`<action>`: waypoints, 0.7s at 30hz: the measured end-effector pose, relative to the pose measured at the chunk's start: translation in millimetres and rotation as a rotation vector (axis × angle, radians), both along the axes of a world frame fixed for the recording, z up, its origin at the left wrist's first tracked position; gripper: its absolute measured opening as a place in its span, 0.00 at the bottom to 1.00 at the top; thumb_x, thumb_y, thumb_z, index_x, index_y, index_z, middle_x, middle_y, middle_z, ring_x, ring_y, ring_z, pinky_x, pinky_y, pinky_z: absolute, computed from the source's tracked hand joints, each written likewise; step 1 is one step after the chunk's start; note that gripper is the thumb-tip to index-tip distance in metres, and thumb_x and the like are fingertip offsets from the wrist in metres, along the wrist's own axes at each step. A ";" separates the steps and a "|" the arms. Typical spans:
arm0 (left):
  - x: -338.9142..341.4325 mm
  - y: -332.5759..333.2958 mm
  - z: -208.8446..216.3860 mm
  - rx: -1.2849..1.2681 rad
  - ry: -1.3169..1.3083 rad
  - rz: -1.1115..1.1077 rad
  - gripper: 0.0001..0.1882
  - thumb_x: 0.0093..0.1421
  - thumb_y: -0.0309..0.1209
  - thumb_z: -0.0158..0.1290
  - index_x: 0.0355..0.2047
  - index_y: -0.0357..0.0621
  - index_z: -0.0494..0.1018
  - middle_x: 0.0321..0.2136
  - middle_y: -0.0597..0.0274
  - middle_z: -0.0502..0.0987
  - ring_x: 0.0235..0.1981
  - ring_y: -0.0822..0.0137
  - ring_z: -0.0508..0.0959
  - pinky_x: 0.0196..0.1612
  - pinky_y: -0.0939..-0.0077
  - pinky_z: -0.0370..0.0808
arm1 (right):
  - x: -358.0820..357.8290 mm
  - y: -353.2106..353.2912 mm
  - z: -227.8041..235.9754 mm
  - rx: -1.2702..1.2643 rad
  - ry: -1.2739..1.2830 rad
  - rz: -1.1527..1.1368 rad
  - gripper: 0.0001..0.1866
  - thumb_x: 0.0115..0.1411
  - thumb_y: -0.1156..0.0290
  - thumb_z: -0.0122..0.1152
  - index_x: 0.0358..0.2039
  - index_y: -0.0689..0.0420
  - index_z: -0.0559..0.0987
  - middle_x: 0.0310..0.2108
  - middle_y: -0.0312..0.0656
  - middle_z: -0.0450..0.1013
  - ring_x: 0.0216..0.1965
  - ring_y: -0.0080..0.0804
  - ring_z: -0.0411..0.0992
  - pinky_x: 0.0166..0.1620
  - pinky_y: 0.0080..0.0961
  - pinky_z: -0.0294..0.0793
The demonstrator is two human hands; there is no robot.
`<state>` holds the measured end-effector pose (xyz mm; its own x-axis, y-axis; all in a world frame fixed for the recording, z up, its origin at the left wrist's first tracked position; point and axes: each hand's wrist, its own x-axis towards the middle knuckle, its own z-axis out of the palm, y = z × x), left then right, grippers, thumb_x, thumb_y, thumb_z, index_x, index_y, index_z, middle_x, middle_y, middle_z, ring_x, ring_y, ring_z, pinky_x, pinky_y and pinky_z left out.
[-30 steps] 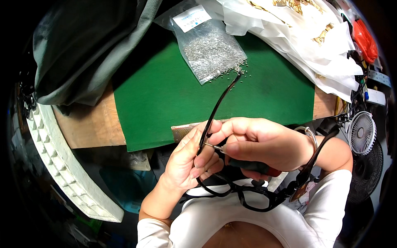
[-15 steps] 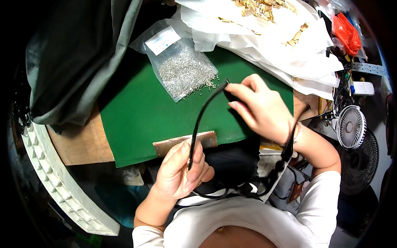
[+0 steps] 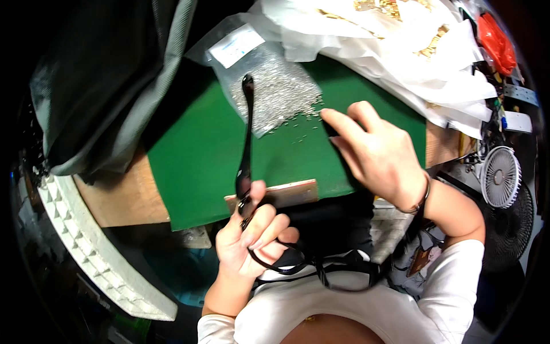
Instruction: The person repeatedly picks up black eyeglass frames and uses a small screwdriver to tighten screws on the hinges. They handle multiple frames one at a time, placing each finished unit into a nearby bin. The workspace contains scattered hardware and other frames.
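Note:
My left hand point(image 3: 252, 238) is closed around black eyeglasses point(image 3: 246, 143) near a hinge. One temple points away from me over the table. The dark rims hang below the hand, in front of my white shirt. My right hand point(image 3: 381, 152) reaches over the green mat with index finger and thumb apart. Its index fingertip is beside small silver metal pieces point(image 3: 301, 123) that have spilled at the mouth of a clear plastic bag point(image 3: 275, 51). Nothing shows between those fingers. What kind of pieces they are is too small to tell.
The green mat point(image 3: 195, 166) covers a wooden table, with a flat rough block point(image 3: 289, 194) at its near edge. White sheeting point(image 3: 344, 46) with gold-coloured parts point(image 3: 378, 7) lies at the back right. Dark cloth point(image 3: 109, 86) is at left; a small white fan point(image 3: 500, 176) at right.
My left hand has turned the eyeglasses, so the temple now stands straighter and further left. My right hand has come away from the temple tip and is near the silver pieces.

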<state>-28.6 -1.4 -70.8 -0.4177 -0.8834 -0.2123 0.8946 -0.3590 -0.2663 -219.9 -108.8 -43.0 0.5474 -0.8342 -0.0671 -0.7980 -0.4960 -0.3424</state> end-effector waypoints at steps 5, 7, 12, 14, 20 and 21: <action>1.0 0.3 -7.7 -0.032 0.126 -0.006 0.20 0.62 0.35 0.34 0.55 0.51 0.57 0.15 0.75 0.59 0.21 0.78 0.59 0.37 0.79 0.59 | 0.3 -1.7 -4.7 -0.038 -0.040 0.065 0.17 0.47 0.77 0.55 0.41 0.56 0.70 0.28 0.42 0.64 0.22 0.38 0.68 0.24 0.28 0.69; 2.8 1.5 -6.9 -0.025 0.089 -0.012 0.20 0.62 0.36 0.35 0.54 0.50 0.57 0.15 0.74 0.59 0.21 0.78 0.59 0.37 0.79 0.59 | 3.8 -4.9 6.2 0.161 -0.135 0.036 0.14 0.50 0.76 0.52 0.40 0.57 0.69 0.28 0.45 0.63 0.21 0.41 0.67 0.24 0.27 0.68; 0.8 4.2 -6.3 -0.011 -0.002 -0.033 0.20 0.61 0.36 0.38 0.53 0.48 0.58 0.15 0.73 0.60 0.20 0.78 0.59 0.36 0.78 0.60 | 19.5 -1.9 52.9 1.819 -0.608 -0.319 0.12 0.61 0.67 0.41 0.41 0.59 0.68 0.24 0.33 0.67 0.13 0.15 0.63 0.15 0.12 0.63; 4.2 2.7 -0.1 0.103 -0.049 -0.071 0.20 0.60 0.36 0.40 0.53 0.48 0.59 0.17 0.71 0.63 0.18 0.77 0.61 0.34 0.76 0.64 | 29.9 0.9 49.3 1.827 -0.624 -0.171 0.14 0.62 0.70 0.37 0.46 0.58 0.66 0.27 0.35 0.65 0.16 0.15 0.65 0.16 0.10 0.62; 3.4 6.4 3.7 0.186 -0.093 -0.091 0.19 0.60 0.35 0.41 0.51 0.46 0.60 0.19 0.70 0.67 0.18 0.77 0.65 0.37 0.71 0.69 | 38.7 7.5 39.8 1.789 -0.591 -0.190 0.12 0.61 0.69 0.38 0.44 0.57 0.66 0.29 0.34 0.67 0.15 0.14 0.63 0.15 0.10 0.61; 3.6 7.6 2.9 0.182 -0.129 -0.090 0.19 0.59 0.35 0.41 0.51 0.47 0.61 0.19 0.71 0.68 0.19 0.77 0.66 0.37 0.69 0.69 | 39.5 8.3 39.3 1.782 -0.598 -0.199 0.11 0.61 0.69 0.39 0.41 0.58 0.66 0.31 0.35 0.70 0.14 0.15 0.62 0.15 0.11 0.61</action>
<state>-25.1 6.2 -67.9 -0.4520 -0.7863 -0.4212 0.8920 -0.3952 -0.2194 -180.4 -100.6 -3.8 0.7400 -0.0594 -0.6700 -0.3894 0.7744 -0.4987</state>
